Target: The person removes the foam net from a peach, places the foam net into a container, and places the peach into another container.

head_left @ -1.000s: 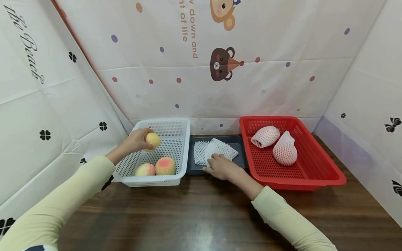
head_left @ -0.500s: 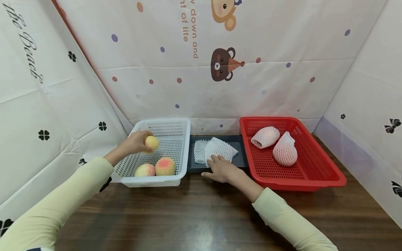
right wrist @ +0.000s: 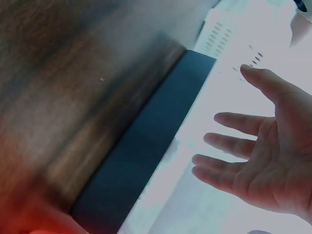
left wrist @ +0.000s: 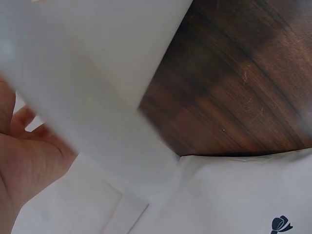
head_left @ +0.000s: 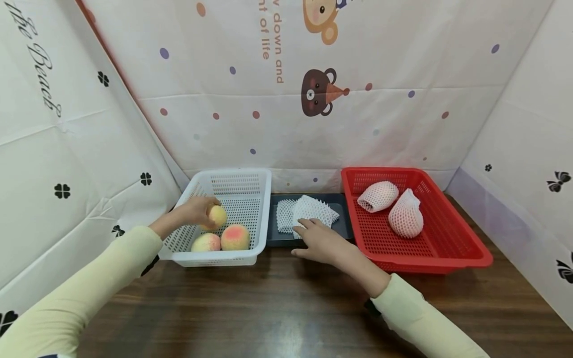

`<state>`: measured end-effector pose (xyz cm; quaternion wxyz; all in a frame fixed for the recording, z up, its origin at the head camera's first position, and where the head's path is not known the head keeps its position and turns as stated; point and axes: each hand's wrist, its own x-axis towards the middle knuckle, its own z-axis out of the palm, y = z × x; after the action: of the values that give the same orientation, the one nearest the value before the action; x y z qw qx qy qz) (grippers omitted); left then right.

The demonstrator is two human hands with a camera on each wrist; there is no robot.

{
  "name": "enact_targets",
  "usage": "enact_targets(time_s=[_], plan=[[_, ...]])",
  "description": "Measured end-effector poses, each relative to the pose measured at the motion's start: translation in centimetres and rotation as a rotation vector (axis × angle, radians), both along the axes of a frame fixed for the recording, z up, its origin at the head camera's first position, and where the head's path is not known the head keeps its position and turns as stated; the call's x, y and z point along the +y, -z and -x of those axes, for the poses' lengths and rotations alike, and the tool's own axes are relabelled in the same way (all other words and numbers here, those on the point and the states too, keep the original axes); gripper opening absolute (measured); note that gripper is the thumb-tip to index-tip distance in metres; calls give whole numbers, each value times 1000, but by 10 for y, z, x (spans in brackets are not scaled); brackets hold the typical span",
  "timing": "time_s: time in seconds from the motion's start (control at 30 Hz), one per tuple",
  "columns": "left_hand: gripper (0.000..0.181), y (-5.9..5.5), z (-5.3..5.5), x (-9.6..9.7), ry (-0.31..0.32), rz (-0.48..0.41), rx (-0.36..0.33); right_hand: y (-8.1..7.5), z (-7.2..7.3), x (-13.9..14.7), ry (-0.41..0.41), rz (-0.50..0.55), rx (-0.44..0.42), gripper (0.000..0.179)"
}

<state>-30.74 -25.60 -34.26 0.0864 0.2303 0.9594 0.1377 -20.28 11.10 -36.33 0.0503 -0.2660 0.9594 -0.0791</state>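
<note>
From above, the head camera faces forward and down; both wrist cameras (much nearer) share its brown table [head_left: 241, 308].

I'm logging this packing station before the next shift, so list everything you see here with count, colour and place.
white basket: 1, white, left on the table
loose peaches: 2, yellow and pink-red, near side of white basket
held peach: 1, yellow, in left hand
dark tray: 1, dark grey-blue, between baskets
foam nets: at least 2 (overlapping), white, in dark tray
red basket: 1, red, right on the table
net-wrapped fruits: 2, pinkish under white, in red basket
table: 1, dark brown, under everything
printed cloth: white, back and sides
sleeves: 2, pale yellow, on both arms
left hand: 1, over white basket
right hand: 1, at dark tray's near edge
</note>
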Motion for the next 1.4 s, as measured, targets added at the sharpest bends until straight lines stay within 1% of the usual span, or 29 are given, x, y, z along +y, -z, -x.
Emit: enact_targets(time_s=[0.17, 0.23, 0.33, 0.47, 0.6, 0.67, 0.8, 0.87, 0.97, 1.1, 1.13, 1.2, 1.3, 1.4], plan=[[67, 5, -1, 2, 68, 37, 14, -10, -6, 8, -1, 22, 52, 68], [68, 7, 0, 3, 79, 42, 7, -12, -9, 12, -4, 34, 63, 67], [68, 10, 3, 3, 72, 52, -15, -17, -13, 16, -1, 54, 71, 67], [68, 12, 6, 6, 55, 70, -41, -22, -17, 21, 11, 72, 92, 66], [67, 11, 5, 8, 58, 61, -61, -25, -19, 26, 25, 84, 97, 67], [65, 11, 5, 9, 72, 45, -66, -26, -20, 29, 31, 95, 97, 68], [64, 12, 4, 12, 67, 33, -81, -27, -23, 33, 34, 115, 107, 69], [64, 13, 5, 14, 50, 42, -91, -28, -25, 35, 36, 119, 120, 69], [62, 14, 5, 18, 48, 63, -118, -29, -28, 41, 41, 123, 137, 69], [62, 11, 5, 22, 63, 73, -155, -31, -31, 53, 52, 153, 182, 67], [62, 10, 5, 22, 72, 71, -152, -33, -31, 56, 55, 163, 193, 67], [61, 5, 2, 23, 79, 63, -137, -35, -31, 62, 59, 185, 213, 66], [57, -2, -3, 24, 91, 37, -93, -39, -31, 73, 70, 204, 232, 66], [50, -11, -14, 27, 98, -14, -43, -44, -32, 86, 104, 218, 236, 70]])
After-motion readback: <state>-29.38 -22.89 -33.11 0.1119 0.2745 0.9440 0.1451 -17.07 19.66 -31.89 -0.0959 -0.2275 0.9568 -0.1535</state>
